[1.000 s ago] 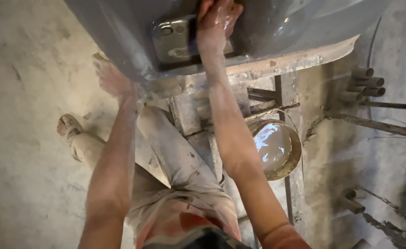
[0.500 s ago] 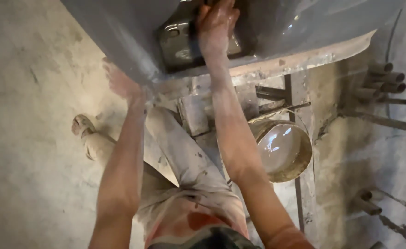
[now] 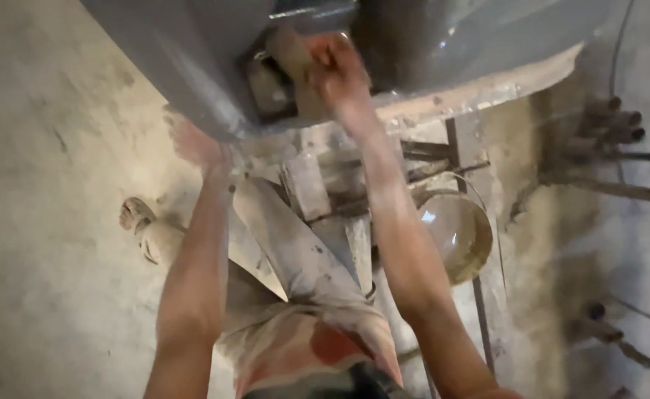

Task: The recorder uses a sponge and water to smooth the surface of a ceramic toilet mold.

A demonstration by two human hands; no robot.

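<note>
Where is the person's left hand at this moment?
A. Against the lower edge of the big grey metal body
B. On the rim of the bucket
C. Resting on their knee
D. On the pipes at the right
A: the left hand presses against the lower edge of the grey metal body, well apart from the bucket.

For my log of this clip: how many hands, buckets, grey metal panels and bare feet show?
Hands: 2, left hand and right hand
Bucket: 1
Grey metal panel: 1
Bare foot: 1
Total: 5
</note>
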